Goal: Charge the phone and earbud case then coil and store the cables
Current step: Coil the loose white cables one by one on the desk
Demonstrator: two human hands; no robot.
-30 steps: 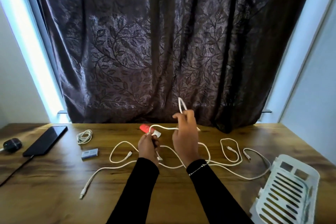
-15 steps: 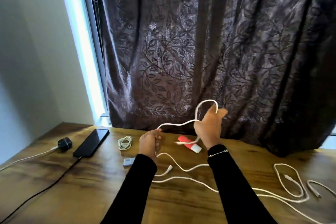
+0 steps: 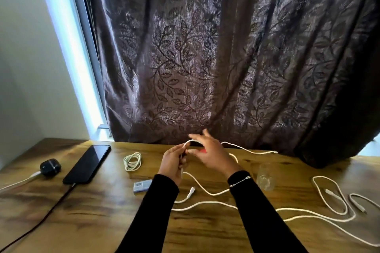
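Nearest, two black sleeves reach fwd over the wooden bench point(image 3: 102, 222). A long white cable point(image 3: 216, 203) snakes across the bench btwn and to the right of the arms, one plug end point(image 3: 191, 190) lying just beside the left sleeve; further right it makes a loop point(image 3: 329, 195), w/ a separate thin cable end point(image 3: 357, 199) beside it. A small grey box w/ a barcode label point(image 3: 141, 185) sits just left of the left sleeve. Left hand point(image 3: 172, 162) is curled, grasping a stretch of the white cable, which hangs down from the fist. Right hand point(image 3: 211, 154), bracelet at the wrist, is blurred w/ fingers spread and relaxed, released, near the arch of cable that rises from the left hand; can't tell if it touches. Something red shows under the right palm, mostly hidden. Left of the hands lies a coiled white cable point(image 3: 132, 161). Further left: black phone point(image 3: 87, 163) flat on the bench w/ a dark cable point(image 3: 41, 220) at its near end, then the black earbud case point(image 3: 50, 167) w/ a white lead point(image 3: 18, 182) plugged in. Behind everything hangs a dark leaf-pattern curtain point(image 3: 205, 57).
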